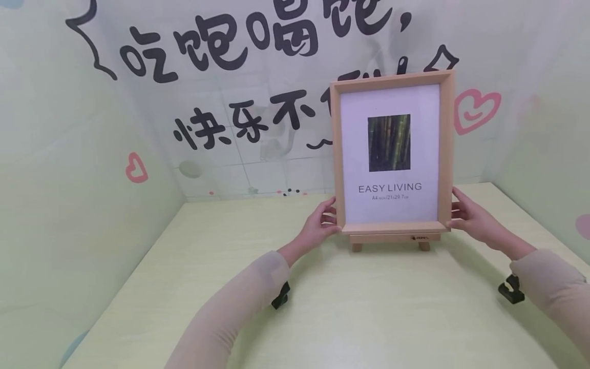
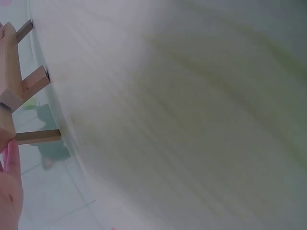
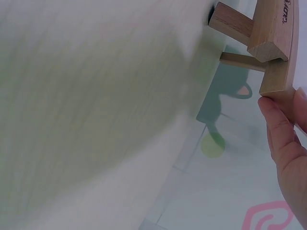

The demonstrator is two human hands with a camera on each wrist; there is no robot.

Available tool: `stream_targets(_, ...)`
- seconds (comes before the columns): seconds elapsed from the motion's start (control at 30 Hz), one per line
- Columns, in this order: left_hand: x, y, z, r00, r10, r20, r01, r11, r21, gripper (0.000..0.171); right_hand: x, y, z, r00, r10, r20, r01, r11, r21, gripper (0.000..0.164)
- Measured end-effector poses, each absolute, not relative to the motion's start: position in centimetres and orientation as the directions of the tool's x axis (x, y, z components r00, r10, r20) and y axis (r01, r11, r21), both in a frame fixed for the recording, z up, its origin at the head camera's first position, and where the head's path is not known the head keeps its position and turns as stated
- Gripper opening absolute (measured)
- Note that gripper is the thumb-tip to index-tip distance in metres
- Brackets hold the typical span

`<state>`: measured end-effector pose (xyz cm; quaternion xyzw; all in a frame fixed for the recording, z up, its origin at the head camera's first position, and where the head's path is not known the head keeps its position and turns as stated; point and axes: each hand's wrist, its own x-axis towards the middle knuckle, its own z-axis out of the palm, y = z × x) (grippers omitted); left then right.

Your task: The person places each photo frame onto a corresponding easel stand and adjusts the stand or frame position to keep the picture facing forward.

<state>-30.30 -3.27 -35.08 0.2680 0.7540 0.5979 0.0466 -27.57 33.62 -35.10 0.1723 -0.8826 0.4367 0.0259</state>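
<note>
A light wooden picture frame (image 1: pixel 338 148) stands upright on a small wooden easel (image 1: pixel 387 239), whose legs meet the table. Inside it, a white sheet shows a bamboo picture (image 1: pixel 389 143) and the words EASY LIVING. My left hand (image 1: pixel 318 221) grips its lower left corner, thumb at the front. At the lower right corner my right hand (image 1: pixel 472 218) holds the other side, fingers reaching behind. The right wrist view shows fingertips (image 3: pixel 271 108) against the frame's bottom corner, beside the easel's ledge (image 3: pixel 271 38). Only part of the left hand (image 2: pixel 12 187) enters the left wrist view.
The pale table (image 1: pixel 230 266) runs back to a printed wall sheet (image 1: pixel 276 169) with large black characters and pink hearts. Similar sheets rise at the left (image 1: pixel 69 179) and right. Black wrist pieces (image 1: pixel 511 289) sit below both sleeves.
</note>
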Motion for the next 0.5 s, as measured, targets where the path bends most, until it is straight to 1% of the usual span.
stream_targets(0.1,-30.4,-3.3,-35.1,-0.848,0.467,0.25,0.354,0.15,0.923,0.073,-27.7,33.6,-35.3,-0.941,-0.279,0.192,-0.322,0.565,-0.76,0.085)
stream_targets(0.27,-31.8,-3.3,-36.4,-0.846,0.468,0.256,0.365,0.157,0.918,0.075,-27.7,33.6,-35.2,-0.941,-0.283,0.185,-0.319,0.561,-0.764,0.084)
stream_targets(0.33,-32.4,-3.2,-36.9,-0.85,0.46,0.255,0.366,0.17,0.915,0.077,-27.6,33.6,-35.1,-0.942,-0.28,0.187,-0.319,0.565,-0.76,0.084)
stream_targets(0.5,-32.4,-3.2,-37.0,-0.867,0.436,0.24,0.36,0.215,0.908,0.081,-27.4,33.7,-35.1,-0.95,-0.269,0.16,-0.29,0.566,-0.772,0.08)
